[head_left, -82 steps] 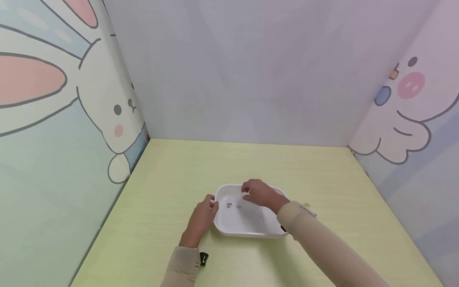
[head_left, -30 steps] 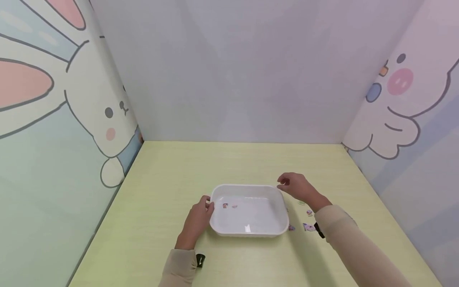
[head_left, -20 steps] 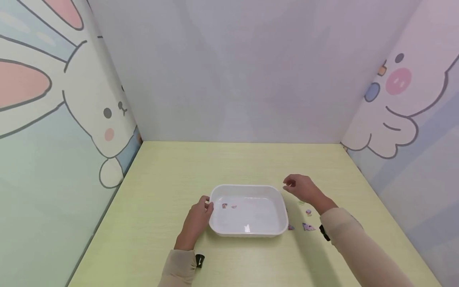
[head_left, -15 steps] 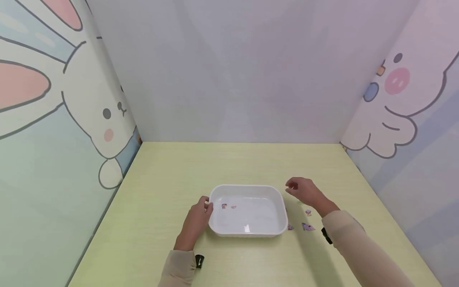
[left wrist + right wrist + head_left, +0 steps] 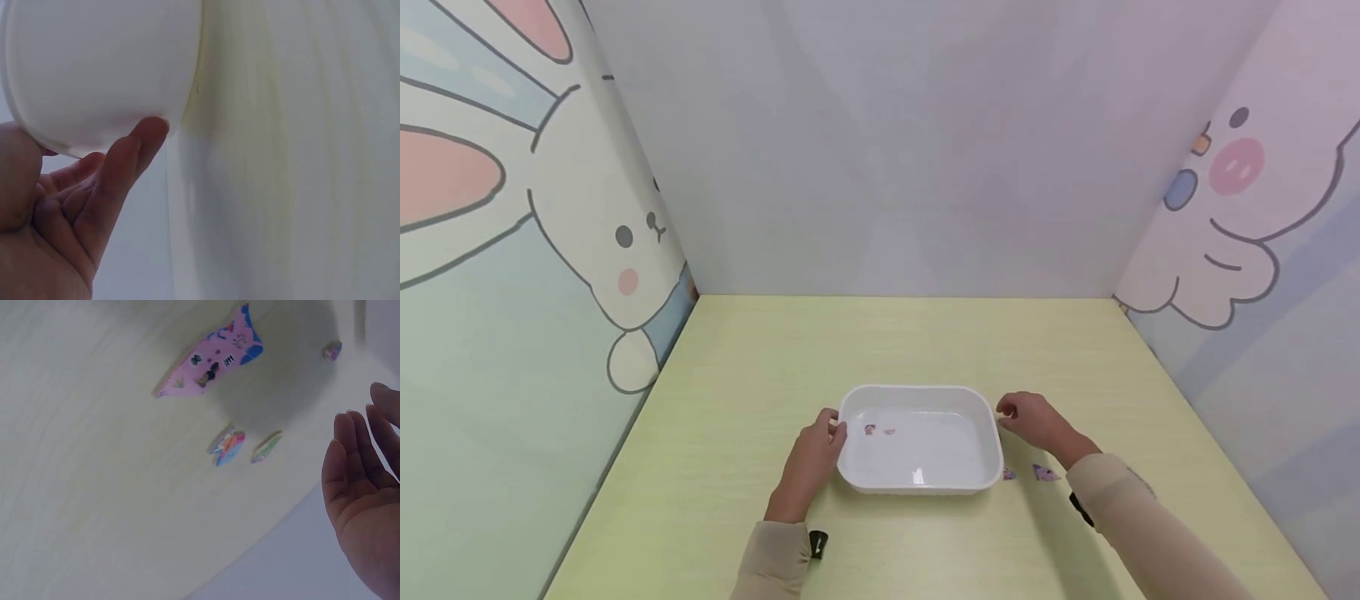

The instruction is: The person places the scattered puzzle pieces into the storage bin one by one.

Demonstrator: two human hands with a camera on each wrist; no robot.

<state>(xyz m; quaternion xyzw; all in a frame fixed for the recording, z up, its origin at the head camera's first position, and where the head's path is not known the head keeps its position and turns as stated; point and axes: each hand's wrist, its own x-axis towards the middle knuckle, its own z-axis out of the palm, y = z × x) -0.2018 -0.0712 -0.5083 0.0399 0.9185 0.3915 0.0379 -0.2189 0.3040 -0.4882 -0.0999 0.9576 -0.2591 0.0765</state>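
Observation:
In the head view, my left hand (image 5: pixel 808 458) holds the left end of a white rectangular tray (image 5: pixel 925 488). In the left wrist view its fingertips (image 5: pixel 153 128) press on the tray's outer wall, with the thumb at the rim. Two small colourful pieces, one reddish (image 5: pixel 870 430) and one pale pink (image 5: pixel 889 431), lie inside the tray toward the left. Beside the tray's right end is my right hand (image 5: pixel 1037 419), holding nothing; in the right wrist view its fingers (image 5: pixel 350 450) are lightly bent. Near it lie a green piece (image 5: pixel 267 447) and a blue-and-orange piece (image 5: pixel 229 447).
A larger pink-purple piece with blue edges (image 5: pixel 1045 472) lies on the yellowish table (image 5: pixel 760 358), right of the tray. Another small purple piece (image 5: pixel 1009 473) sits close to the tray's right end. Walls with cartoon animals stand left and right, and a plain wall stands behind.
My right hand has moved from over the tray to its right side, then lowered toward the table. It now covers the small pieces there in the head view. The left hand stays on the tray.

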